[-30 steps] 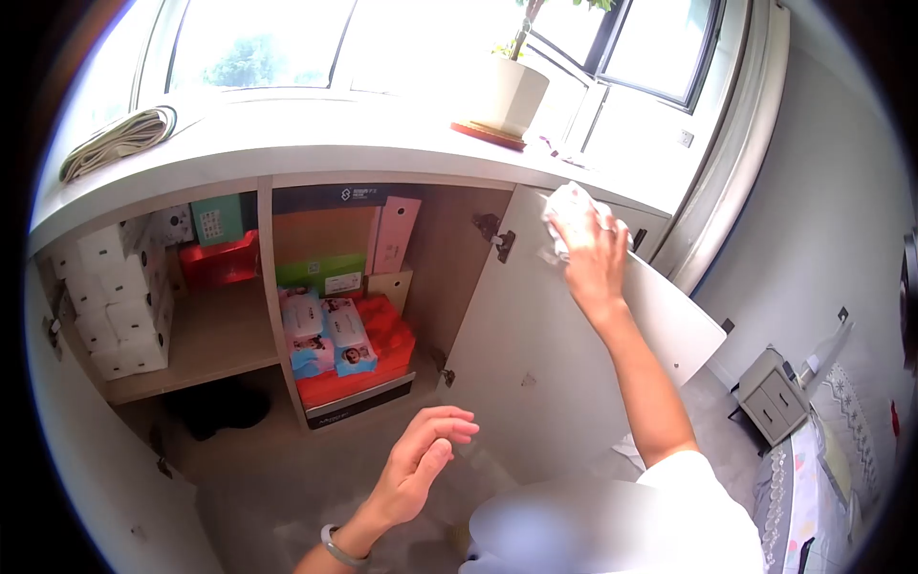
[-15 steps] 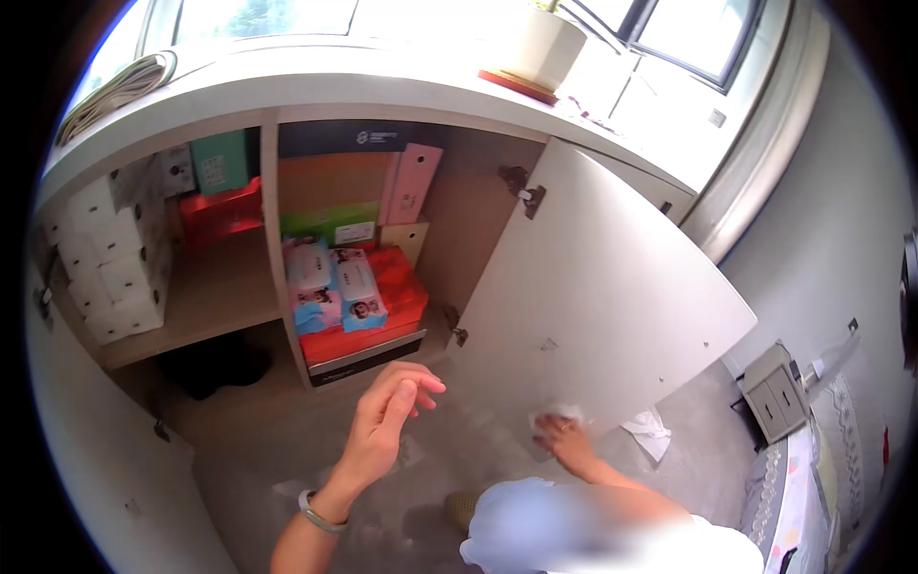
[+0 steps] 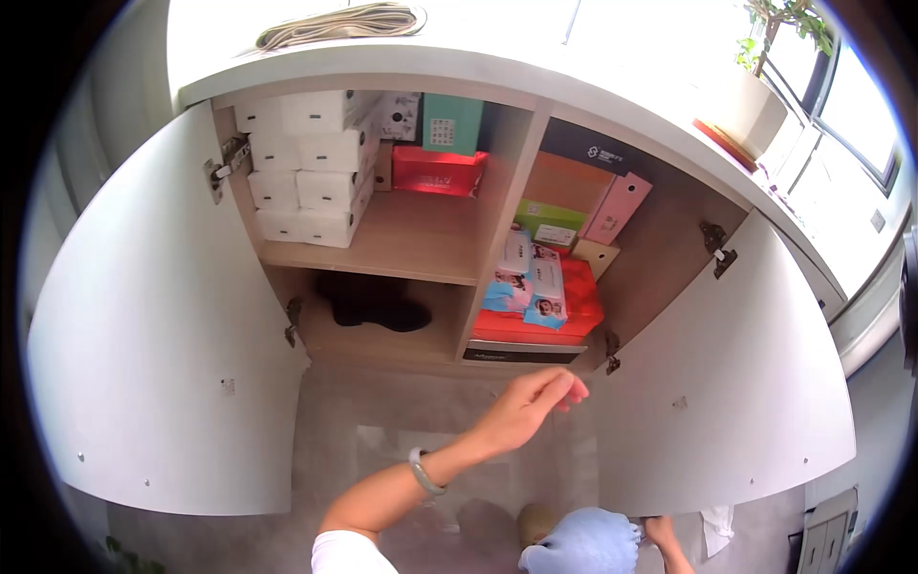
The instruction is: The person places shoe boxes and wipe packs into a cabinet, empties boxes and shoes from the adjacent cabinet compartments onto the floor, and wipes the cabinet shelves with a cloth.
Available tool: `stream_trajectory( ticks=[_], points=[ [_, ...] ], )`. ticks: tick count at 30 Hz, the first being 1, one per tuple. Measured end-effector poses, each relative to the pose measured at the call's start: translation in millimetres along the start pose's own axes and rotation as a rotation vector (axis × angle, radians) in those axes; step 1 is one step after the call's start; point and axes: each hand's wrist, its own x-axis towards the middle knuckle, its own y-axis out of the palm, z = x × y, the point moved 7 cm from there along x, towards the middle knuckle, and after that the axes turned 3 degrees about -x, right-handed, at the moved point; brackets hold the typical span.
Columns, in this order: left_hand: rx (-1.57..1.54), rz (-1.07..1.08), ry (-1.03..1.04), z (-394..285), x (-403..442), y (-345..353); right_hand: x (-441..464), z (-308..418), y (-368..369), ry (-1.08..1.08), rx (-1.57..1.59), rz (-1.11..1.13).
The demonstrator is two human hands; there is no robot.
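Blue clothing (image 3: pixel 587 541) is partly hiding the right hand (image 3: pixel 660 529), its grip impossible to tell, the white wipe seen there earlier now out of sight, the door (image 3: pixel 727 392) standing just above that grip, while the left hand (image 3: pixel 529 409) is hovering empty, loosely curled.

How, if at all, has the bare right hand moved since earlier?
Yes: right hand down, from top to near bottom edge of white right cabinet door.

Overexposed window (image 3: pixel 868 115), curved edges, black corners
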Motion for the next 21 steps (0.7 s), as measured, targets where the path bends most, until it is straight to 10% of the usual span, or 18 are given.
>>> stream_trajectory(
  ticks=[10, 21],
  points=[
    [-0.051, -0.038, 0.223, -59, -11, -6, -40, 235, -15, -0.353, 0.457, 0.280],
    [0.057, -0.141, 0.559, -101, -51, 4, 89, 405, -76, -0.511, 1.146, 0.039]
  ],
)
